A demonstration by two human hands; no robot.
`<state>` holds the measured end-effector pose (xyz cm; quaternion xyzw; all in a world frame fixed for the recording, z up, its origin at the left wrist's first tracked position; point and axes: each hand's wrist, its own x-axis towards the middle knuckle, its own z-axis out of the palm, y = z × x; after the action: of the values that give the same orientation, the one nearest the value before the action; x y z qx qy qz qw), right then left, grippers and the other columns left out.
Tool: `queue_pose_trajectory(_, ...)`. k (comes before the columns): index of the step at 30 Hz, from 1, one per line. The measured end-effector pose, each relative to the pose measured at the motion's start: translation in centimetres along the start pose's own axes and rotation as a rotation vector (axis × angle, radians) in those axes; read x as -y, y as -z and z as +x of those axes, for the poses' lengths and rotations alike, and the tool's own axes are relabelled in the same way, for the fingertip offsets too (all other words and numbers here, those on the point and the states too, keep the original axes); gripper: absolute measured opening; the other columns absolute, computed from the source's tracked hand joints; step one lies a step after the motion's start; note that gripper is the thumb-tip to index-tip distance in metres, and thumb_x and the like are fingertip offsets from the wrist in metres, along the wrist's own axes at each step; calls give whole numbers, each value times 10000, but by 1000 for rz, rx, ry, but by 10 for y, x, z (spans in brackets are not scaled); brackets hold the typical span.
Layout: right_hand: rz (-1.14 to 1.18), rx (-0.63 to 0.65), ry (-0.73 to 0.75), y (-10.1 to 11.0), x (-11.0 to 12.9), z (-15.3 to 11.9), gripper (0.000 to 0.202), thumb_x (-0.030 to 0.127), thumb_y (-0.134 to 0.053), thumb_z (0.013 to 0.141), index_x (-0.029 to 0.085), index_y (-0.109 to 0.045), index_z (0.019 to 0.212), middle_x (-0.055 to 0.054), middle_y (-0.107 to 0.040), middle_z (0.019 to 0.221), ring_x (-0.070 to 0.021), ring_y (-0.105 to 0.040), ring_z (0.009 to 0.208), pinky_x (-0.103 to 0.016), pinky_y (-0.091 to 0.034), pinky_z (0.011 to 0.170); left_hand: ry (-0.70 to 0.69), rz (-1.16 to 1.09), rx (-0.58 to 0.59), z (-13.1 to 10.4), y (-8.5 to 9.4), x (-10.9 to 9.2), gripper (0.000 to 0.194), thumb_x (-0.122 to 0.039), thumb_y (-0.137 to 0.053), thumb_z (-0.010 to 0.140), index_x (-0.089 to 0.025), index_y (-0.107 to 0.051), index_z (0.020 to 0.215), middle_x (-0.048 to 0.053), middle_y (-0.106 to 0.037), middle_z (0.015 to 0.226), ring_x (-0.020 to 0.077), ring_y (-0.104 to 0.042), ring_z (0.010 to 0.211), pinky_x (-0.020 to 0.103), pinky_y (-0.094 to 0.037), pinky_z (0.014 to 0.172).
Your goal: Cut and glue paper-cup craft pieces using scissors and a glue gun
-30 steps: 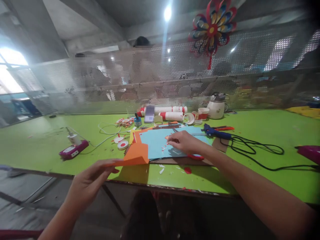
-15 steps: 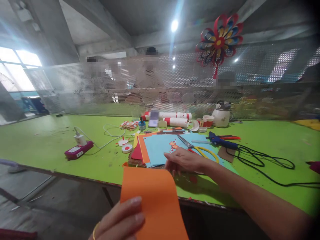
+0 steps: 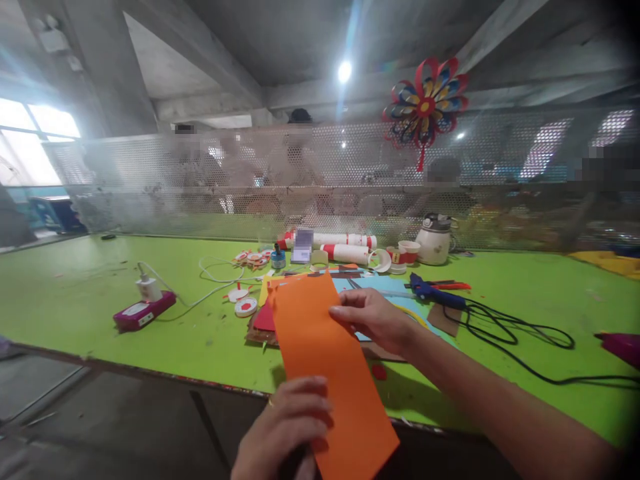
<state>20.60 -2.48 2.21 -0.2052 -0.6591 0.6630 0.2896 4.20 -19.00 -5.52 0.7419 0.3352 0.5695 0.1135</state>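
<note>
The left hand (image 3: 287,427) and right hand (image 3: 377,319) pinch a long orange paper sheet (image 3: 327,360), fingers nearly closed on its sides. It hides part of the light-blue paper sheets (image 3: 387,287) on the green table (image 3: 200,333).

Green table (image 3: 200,340) bears a purple power strip (image 3: 144,311).

White jug (image 3: 433,243) near mesh screen (image 3: 200,193); flower ornament (image 3: 425,107) hanging high; white plug (image 3: 149,288) in purple power strip (image 3: 144,313).

Moderately lit room; windows (image 3: 37,143) at left blown out; overhead lamp (image 3: 345,71) flaring (a bluish streak). Soft shadows on worktop (image 3: 75,287). Edges stretched; right corners darkened; background hazy.
</note>
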Motion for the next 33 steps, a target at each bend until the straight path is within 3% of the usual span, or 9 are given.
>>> queue_pose_trajectory(5,-11,-122,72,4,0,6,304,399,-774,681,156,-597,632,70,-477,535,-66,-366,487,-233,-264,485,406,-58,-244,38,28,13,176,-289,-545,851,-269,-699,932,63,-695,1085,267,-609,1104,411,-501,941)
queue_pose_trajectory(8,-31,-168,109,4,-1,8,315,409,-765,690,161,-585,618,67,-492,529,-69,-388,477,-236,-296,485,721,-191,-292,74,38,26,223,-391,-578,832,-218,-678,930,75,-696,1041,247,-653,974,363,-542,817)
queue_pose_trajectory(10,-46,-196,130,4,-4,9,319,422,-760,693,160,-592,623,58,-521,542,-76,-423,483,-241,-326,494,758,-255,-271,95,36,39,297,-434,-619,810,-222,-654,1016,64,-695,1066,220,-676,889,319,-551,715)
queue_pose_trajectory(14,-74,-228,176,6,-7,12,350,435,-761,699,150,-592,587,40,-542,536,-90,-470,498,-253,-367,514,778,-639,-197,121,24,64,255,-351,-724,748,-175,-664,923,52,-732,920,193,-691,796,279,-538,695)
queue_pose_trajectory(17,-54,-244,224,17,-5,15,427,523,-618,815,148,-594,611,6,-573,567,-100,-503,497,-255,-390,495,780,-741,-158,129,20,72,244,-310,-729,741,-169,-663,930,37,-734,837,184,-693,757,282,-540,708)
queue_pose_trajectory(21,-58,-228,271,36,4,17,320,461,-635,815,173,-655,953,2,-633,683,-111,-567,546,-249,-444,509,830,-834,-37,132,20,76,222,-271,-739,724,-161,-660,900,33,-724,815,151,-681,695,243,-530,651)
queue_pose_trajectory(24,-150,-92,258,42,11,13,408,318,-732,749,216,-646,1135,-17,-685,814,-145,-630,696,-288,-502,633,866,-879,61,131,18,77,181,-264,-746,716,-146,-655,820,23,-698,744,116,-648,619,199,-497,582)
queue_pose_trajectory(28,-302,55,290,35,16,5,259,256,-736,741,228,-733,998,-37,-676,929,-179,-616,875,-340,-491,789,896,-910,225,125,13,75,230,-265,-739,705,-127,-675,876,61,-698,804,137,-654,672,215,-498,619)
queue_pose_trajectory(33,-452,57,405,25,22,-1,67,239,-735,747,222,-747,810,-13,-604,865,-162,-562,849,-343,-448,837,870,-824,415,117,5,75,272,-340,-711,704,-126,-688,870,61,-673,683,138,-606,539,240,-471,530)
